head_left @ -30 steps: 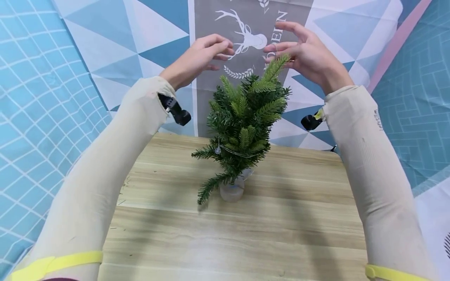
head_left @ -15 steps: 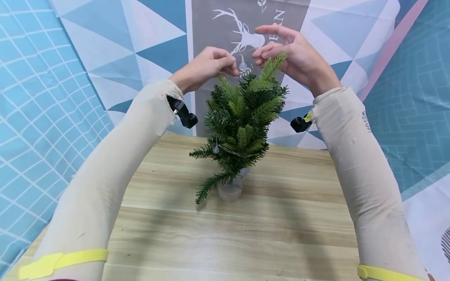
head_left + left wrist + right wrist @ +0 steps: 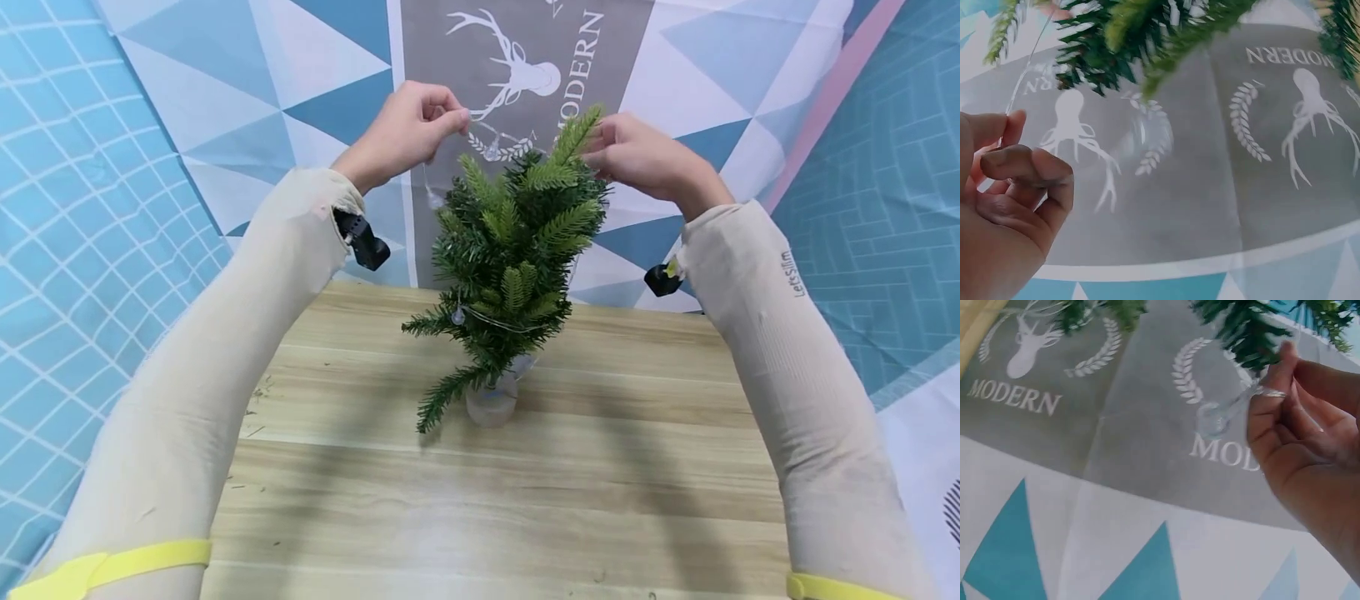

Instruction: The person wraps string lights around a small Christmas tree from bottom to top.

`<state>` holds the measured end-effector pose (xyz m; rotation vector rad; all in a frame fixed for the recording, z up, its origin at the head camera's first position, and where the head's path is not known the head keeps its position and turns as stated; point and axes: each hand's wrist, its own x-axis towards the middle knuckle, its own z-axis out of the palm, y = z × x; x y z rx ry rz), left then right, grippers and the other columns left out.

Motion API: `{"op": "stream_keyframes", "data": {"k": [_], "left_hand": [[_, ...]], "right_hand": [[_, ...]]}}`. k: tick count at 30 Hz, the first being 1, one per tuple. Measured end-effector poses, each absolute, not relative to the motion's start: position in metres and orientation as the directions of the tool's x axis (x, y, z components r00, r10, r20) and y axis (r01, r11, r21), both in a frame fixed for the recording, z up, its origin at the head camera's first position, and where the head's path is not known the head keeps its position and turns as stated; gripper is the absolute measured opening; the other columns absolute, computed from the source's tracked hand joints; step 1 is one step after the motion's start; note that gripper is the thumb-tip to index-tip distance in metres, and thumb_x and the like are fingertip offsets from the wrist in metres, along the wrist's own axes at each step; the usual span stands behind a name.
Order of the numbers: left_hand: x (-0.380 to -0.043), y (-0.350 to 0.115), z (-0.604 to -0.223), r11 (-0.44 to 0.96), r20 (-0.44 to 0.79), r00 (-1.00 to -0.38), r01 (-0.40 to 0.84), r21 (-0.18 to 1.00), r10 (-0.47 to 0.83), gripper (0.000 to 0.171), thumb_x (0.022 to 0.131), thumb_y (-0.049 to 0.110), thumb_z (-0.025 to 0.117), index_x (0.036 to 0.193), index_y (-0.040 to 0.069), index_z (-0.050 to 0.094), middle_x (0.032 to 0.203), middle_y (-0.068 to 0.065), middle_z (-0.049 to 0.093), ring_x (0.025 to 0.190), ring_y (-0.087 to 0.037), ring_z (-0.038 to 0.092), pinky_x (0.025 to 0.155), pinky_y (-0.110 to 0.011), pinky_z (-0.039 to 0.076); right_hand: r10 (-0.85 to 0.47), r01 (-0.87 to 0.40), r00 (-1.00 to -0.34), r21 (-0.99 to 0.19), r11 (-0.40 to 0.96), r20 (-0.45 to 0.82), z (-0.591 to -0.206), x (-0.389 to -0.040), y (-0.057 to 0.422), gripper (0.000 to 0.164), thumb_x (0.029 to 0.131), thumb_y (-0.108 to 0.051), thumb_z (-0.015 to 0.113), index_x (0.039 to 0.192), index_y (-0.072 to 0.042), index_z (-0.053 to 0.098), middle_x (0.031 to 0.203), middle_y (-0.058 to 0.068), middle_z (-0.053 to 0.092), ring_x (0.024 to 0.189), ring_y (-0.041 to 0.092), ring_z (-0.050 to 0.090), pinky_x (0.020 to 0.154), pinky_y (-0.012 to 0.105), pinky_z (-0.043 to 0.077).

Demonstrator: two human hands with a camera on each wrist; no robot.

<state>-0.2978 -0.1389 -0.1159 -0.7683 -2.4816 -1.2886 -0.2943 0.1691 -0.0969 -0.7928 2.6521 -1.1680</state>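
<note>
A small artificial Christmas tree [image 3: 517, 242] stands on the table in a pale round base [image 3: 491, 408]. Level with its top on the left, my left hand [image 3: 412, 125] pinches the thin clear wire of a string of lights [image 3: 1027, 69] between thumb and fingertips. A clear bulb [image 3: 491, 152] hangs on the stretch of wire behind the treetop. My right hand [image 3: 637, 158] is at the treetop's right, its fingertips partly hidden by a branch. In the right wrist view its fingers pinch the same wire, and a clear bulb [image 3: 1213, 420] dangles beside them. More wire crosses the tree's lower front with another bulb [image 3: 458, 316].
The wooden table [image 3: 450, 517] carries small needle-like scraps at its left side. Right behind the tree hangs a patterned cloth [image 3: 330, 108] with deer prints. Blue tiled-pattern sheets [image 3: 67, 250] close off the left and right sides.
The hands have moved apart after coming close together above the tree. The left has shifted left with the wire, and the right has dropped to the treetop's right side.
</note>
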Motion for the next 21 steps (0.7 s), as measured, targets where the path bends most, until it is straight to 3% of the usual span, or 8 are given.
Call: {"op": "stream_keyframes", "data": {"k": [2,4,6,8,9,10,14,21], "left_hand": [[-0.299,-0.145,-0.120,0.501,0.413,-0.839,0.543,0.674,0.355,0.022,0.101,0.033,0.058,0.096,0.014,0.069,0.060,0.000,0.048,0.050,-0.017,0.045,0.052,-0.028,0.039],[-0.300,-0.151,-0.124,0.528,0.396,-0.843,0.537,0.658,0.364,0.025,0.101,0.034,0.058,0.095,0.013,0.069,0.058,0.001,0.046,0.048,-0.014,0.043,0.048,-0.027,0.037],[-0.302,-0.157,-0.129,0.564,0.386,-0.848,0.530,0.633,0.363,0.026,0.100,0.036,0.059,0.093,0.013,0.069,0.058,0.003,0.045,0.048,-0.012,0.042,0.047,-0.027,0.036],[-0.304,-0.163,-0.133,0.599,0.394,-0.846,0.532,0.598,0.358,0.027,0.101,0.037,0.058,0.093,0.013,0.068,0.060,0.003,0.047,0.050,-0.012,0.042,0.049,-0.027,0.036],[-0.305,-0.166,-0.134,0.617,0.399,-0.847,0.530,0.581,0.352,0.027,0.100,0.038,0.058,0.092,0.014,0.068,0.062,0.003,0.048,0.052,-0.012,0.043,0.050,-0.028,0.037],[-0.306,-0.169,-0.136,0.631,0.399,-0.849,0.526,0.570,0.347,0.028,0.100,0.039,0.058,0.092,0.014,0.068,0.064,0.002,0.049,0.054,-0.012,0.043,0.051,-0.028,0.037],[-0.306,-0.185,-0.141,0.648,0.392,-0.864,0.498,0.576,0.316,0.030,0.101,0.042,0.056,0.095,0.015,0.067,0.067,-0.001,0.051,0.054,-0.013,0.044,0.053,-0.029,0.038],[-0.301,-0.202,-0.153,0.641,0.366,-0.872,0.487,0.594,0.324,0.030,0.101,0.039,0.057,0.097,0.011,0.067,0.066,-0.001,0.050,0.053,-0.013,0.044,0.048,-0.028,0.038]], "right_hand": [[-0.516,-0.405,-0.856,-0.678,0.613,0.045,-0.104,-0.295,0.173,0.032,0.105,-0.011,0.041,0.076,0.001,0.045,0.081,0.012,0.048,0.066,0.015,0.044,0.069,0.021,0.045],[-0.534,-0.392,-0.845,-0.685,0.614,0.005,-0.110,-0.296,0.178,0.033,0.107,-0.015,0.038,0.081,0.000,0.052,0.105,0.013,0.058,0.083,0.013,0.055,0.084,0.023,0.049],[-0.550,-0.378,-0.835,-0.728,0.572,0.002,-0.119,-0.297,0.180,0.033,0.107,-0.015,0.039,0.078,-0.005,0.052,0.090,0.007,0.053,0.074,0.015,0.052,0.082,0.027,0.051],[-0.561,-0.359,-0.828,-0.770,0.528,0.002,-0.127,-0.298,0.182,0.028,0.107,-0.014,0.041,0.091,-0.006,0.063,0.103,0.003,0.062,0.091,0.013,0.060,0.095,0.030,0.051],[-0.562,-0.350,-0.827,-0.787,0.508,0.005,-0.131,-0.299,0.182,0.026,0.105,-0.010,0.041,0.098,-0.005,0.066,0.107,0.002,0.064,0.096,0.013,0.062,0.094,0.030,0.051],[-0.556,-0.340,-0.831,-0.806,0.485,0.016,-0.134,-0.300,0.182,0.026,0.105,-0.008,0.041,0.104,-0.005,0.067,0.095,0.003,0.062,0.085,0.016,0.060,0.088,0.030,0.052],[-0.523,-0.311,-0.852,-0.839,0.447,0.038,-0.146,-0.301,0.186,0.031,0.101,0.000,0.037,0.109,-0.003,0.066,0.091,0.000,0.061,0.075,0.015,0.060,0.080,0.030,0.056],[-0.473,-0.274,-0.878,-0.890,0.365,0.076,-0.164,-0.300,0.199,0.026,0.103,-0.006,0.044,0.079,-0.003,0.053,0.085,0.005,0.051,0.075,0.017,0.062,0.084,0.034,0.058]]}}
